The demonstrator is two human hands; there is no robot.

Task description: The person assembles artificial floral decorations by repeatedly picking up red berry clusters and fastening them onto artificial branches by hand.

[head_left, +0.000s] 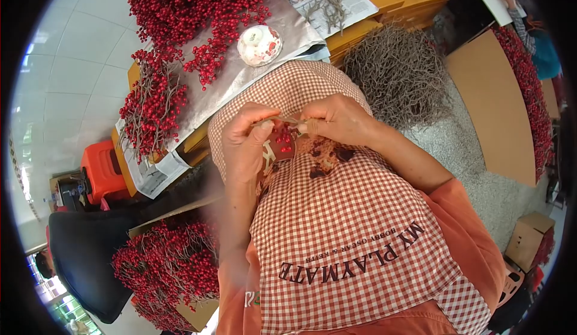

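In front of the checked apron, my left hand point(245, 139) and my right hand point(338, 120) are close together, both with thumb and fingers pinched. Between them runs a thin brownish stem, and a small cluster of red berries point(286, 139) hangs just below it. My fingers partly cover the stem, so its ends are hidden. On the table beyond my hands sits a white bowl with a red pattern point(259, 45), which looks upside down. Loose berry sprigs point(207, 64) lie beside it.
A large heap of red berry branches point(180, 10) covers the far table point(288, 28). Bare twigs point(393, 73) are piled at the right. Boxed berries point(171, 263) stand at lower left, near an orange stool point(107, 169). A cardboard box point(496, 103) and another person's sleeve point(544, 55) show at right.
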